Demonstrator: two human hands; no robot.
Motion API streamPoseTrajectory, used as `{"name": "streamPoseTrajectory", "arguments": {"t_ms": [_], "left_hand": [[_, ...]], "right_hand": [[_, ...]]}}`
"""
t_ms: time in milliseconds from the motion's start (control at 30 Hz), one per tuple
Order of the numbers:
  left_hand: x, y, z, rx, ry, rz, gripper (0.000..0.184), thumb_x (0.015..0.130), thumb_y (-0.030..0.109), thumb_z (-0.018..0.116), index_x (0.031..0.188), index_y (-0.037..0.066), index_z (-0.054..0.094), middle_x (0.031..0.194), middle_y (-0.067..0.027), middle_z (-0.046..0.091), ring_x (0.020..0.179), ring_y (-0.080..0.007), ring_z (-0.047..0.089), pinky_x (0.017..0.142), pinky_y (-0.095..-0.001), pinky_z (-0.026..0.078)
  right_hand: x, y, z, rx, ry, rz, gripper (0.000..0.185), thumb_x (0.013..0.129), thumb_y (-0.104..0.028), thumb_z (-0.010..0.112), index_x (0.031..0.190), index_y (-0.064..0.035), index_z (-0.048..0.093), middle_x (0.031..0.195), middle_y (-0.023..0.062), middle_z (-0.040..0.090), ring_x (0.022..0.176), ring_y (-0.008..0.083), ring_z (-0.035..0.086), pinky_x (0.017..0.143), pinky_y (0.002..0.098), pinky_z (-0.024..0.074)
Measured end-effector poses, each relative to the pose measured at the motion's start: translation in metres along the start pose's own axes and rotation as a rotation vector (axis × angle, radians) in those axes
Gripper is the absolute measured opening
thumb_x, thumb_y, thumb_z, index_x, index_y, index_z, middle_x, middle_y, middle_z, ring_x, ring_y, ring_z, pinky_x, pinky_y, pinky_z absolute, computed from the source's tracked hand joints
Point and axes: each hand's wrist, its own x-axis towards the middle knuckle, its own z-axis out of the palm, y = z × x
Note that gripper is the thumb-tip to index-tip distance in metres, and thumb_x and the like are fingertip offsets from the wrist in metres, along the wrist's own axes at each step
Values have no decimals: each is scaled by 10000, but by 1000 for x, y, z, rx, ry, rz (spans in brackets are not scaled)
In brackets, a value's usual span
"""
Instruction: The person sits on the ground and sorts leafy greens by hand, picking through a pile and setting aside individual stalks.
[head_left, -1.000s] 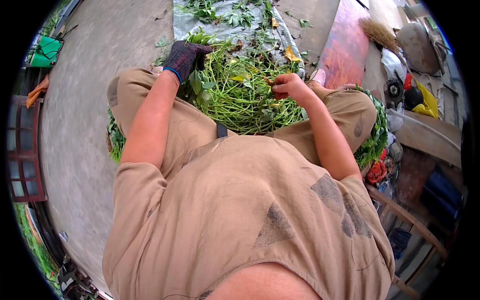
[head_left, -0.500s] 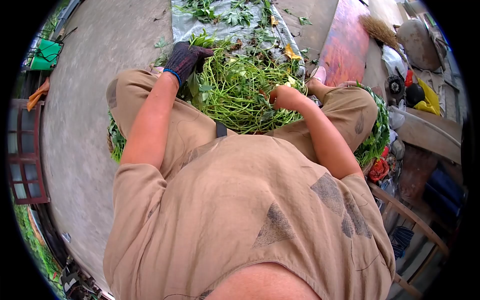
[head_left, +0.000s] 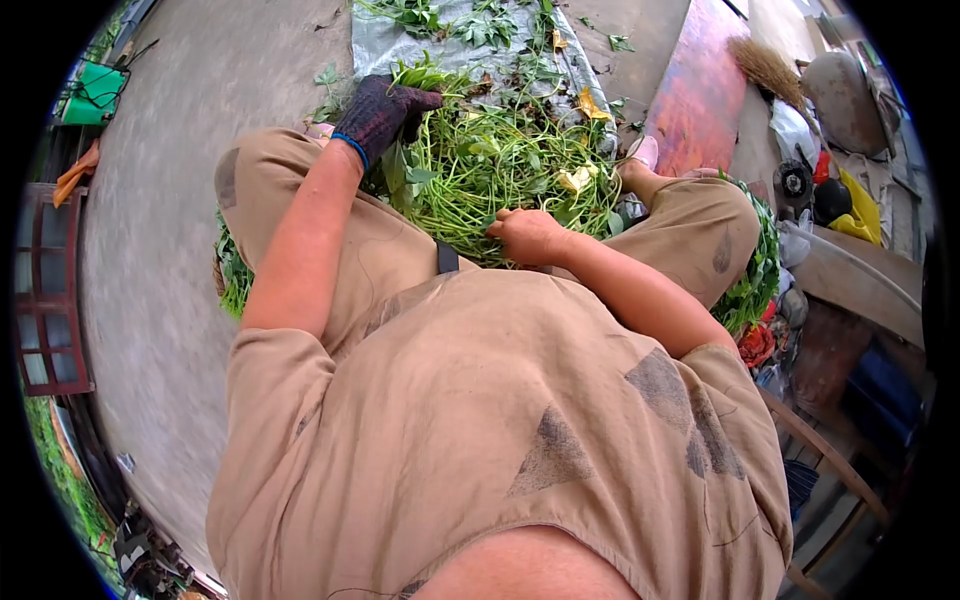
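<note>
A tangled heap of long green leafy stems (head_left: 470, 165) lies between my bent legs. At its far left side is my left hand (head_left: 385, 112), in a dark knitted glove with a blue cuff. Its fingers are wrapped round a bunch of leafy stems (head_left: 425, 75), whose cut-looking ends stick out beyond the thumb. My bare right hand (head_left: 530, 237) is low at the heap's near edge. Its fingers are curled and pressed together at the green stems there; the exact stems in the pinch are mostly hidden. Pale yellowish leaves (head_left: 577, 180) lie just beyond it.
A grey plastic sheet (head_left: 385, 45) with scattered leaves stretches away beyond the heap. More greens (head_left: 755, 265) stand beside my right leg. A reddish board (head_left: 695, 95), a straw broom (head_left: 762, 68) and a yellow bag (head_left: 858, 210) are at the right.
My right hand has moved left and nearer to my body, from the heap's right side to its near edge. My left hand keeps its hold on the bunch, almost still.
</note>
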Motion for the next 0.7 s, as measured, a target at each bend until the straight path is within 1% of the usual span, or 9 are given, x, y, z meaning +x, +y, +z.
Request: {"name": "streamPoseTrajectory", "arguments": {"t_ms": [67, 100, 133, 200, 267, 400, 533, 600, 700], "left_hand": [[3, -1, -2, -23, 16, -44, 194, 784, 183, 705, 746, -7, 702, 538, -65, 591, 418, -150, 519, 431, -306, 402], [5, -4, -4, -34, 12, -61, 193, 789, 186, 702, 746, -3, 704, 526, -64, 586, 411, -149, 514, 430, -299, 401], [5, -3, -3, -50, 21, -62, 184, 789, 171, 705, 765, -11, 701, 529, -62, 575, 414, -145, 504, 427, -294, 399], [2, -1, -2, -83, 41, -65, 172, 790, 143, 709, 802, -28, 694, 534, -57, 553, 420, -137, 483, 422, -283, 396], [2, -3, -4, -30, 5, -5, 171, 793, 148, 708, 805, -22, 697, 539, -57, 556, 422, -136, 485, 421, -281, 392], [4, -3, -3, -74, 10, -38, 170, 794, 160, 709, 752, -4, 689, 545, -57, 563, 431, -129, 494, 421, -278, 382], [19, -4, 1, 119, 108, -130, 203, 785, 177, 721, 674, 15, 669, 517, -53, 553, 400, -136, 485, 404, -279, 358], [25, -1, 4, 226, 127, -183, 217, 778, 184, 729, 649, 24, 662, 498, -50, 543, 381, -142, 479, 396, -282, 350], [40, -12, 1, 178, 42, -123, 334, 747, 249, 757, 539, 26, 621, 467, -63, 559, 386, -155, 516, 411, -299, 387]], "right_hand": [[0, 6, -6, 144, 20, -48, 379, 747, -210, 644, 1123, -165, 663, 1092, 91, 620, 1010, 283, 611, 843, 406, 500], [10, 24, 3, 258, 120, -87, 357, 742, -235, 661, 1092, -169, 681, 1006, 79, 664, 931, 269, 639, 795, 399, 510], [16, 33, -1, 384, 172, 3, 310, 741, -243, 668, 1038, -160, 702, 918, 90, 693, 866, 274, 653, 765, 396, 516], [23, 54, -15, 456, 269, 251, 303, 743, -211, 695, 1026, -104, 703, 919, 104, 703, 801, 265, 667, 739, 374, 521], [37, 92, -15, 462, 393, 380, 283, 741, -235, 712, 989, -100, 720, 894, 120, 707, 784, 260, 669, 735, 374, 522], [72, 173, 5, 390, 371, 694, 213, 714, -221, 717, 888, -103, 752, 891, 126, 710, 823, 281, 675, 771, 380, 526], [85, 151, -11, 411, 365, 641, 249, 755, -205, 641, 980, -175, 742, 992, 109, 699, 924, 293, 655, 833, 384, 507], [91, 136, -22, 375, 303, 626, 329, 830, -171, 544, 1118, -255, 679, 1141, 99, 651, 1069, 297, 609, 906, 418, 461], [107, 127, -20, 341, 362, 618, 411, 833, -147, 520, 1218, -256, 613, 1162, 107, 635, 1072, 303, 604, 905, 435, 459]]}}
